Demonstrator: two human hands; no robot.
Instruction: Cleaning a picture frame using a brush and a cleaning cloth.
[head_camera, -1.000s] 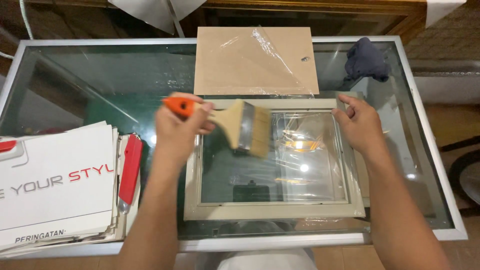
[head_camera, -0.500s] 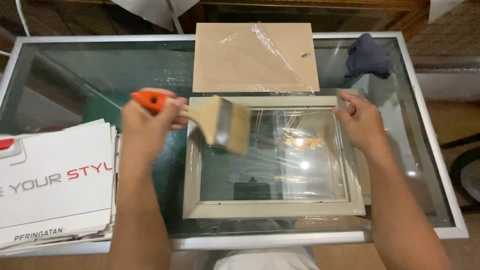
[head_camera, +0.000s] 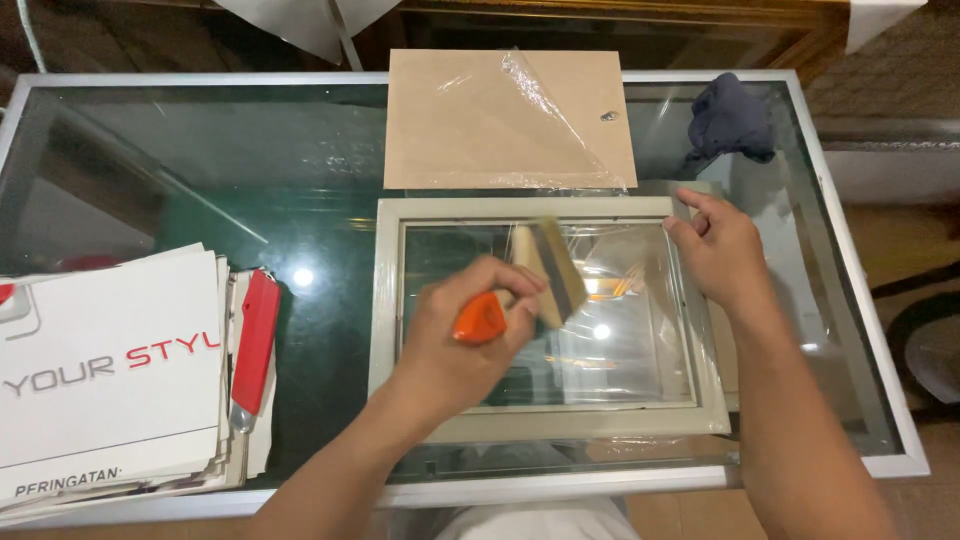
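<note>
From your head view, the glass-topped table (head_camera: 200, 180) reflects ceiling lights. On it lies a pale picture frame (head_camera: 545, 425), plastic-wrapped. Your left hand (head_camera: 465, 335) grips an orange-handled brush (head_camera: 545, 270) over the frame; your right hand (head_camera: 720, 250) rests open on its right edge.

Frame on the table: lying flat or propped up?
Flat. The frame lies on the glass table, right hand on its edge, left hand holding a brush over it.

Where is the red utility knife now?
In the head view, the red utility knife lies at the left, between the paper stack and the picture frame.
</note>
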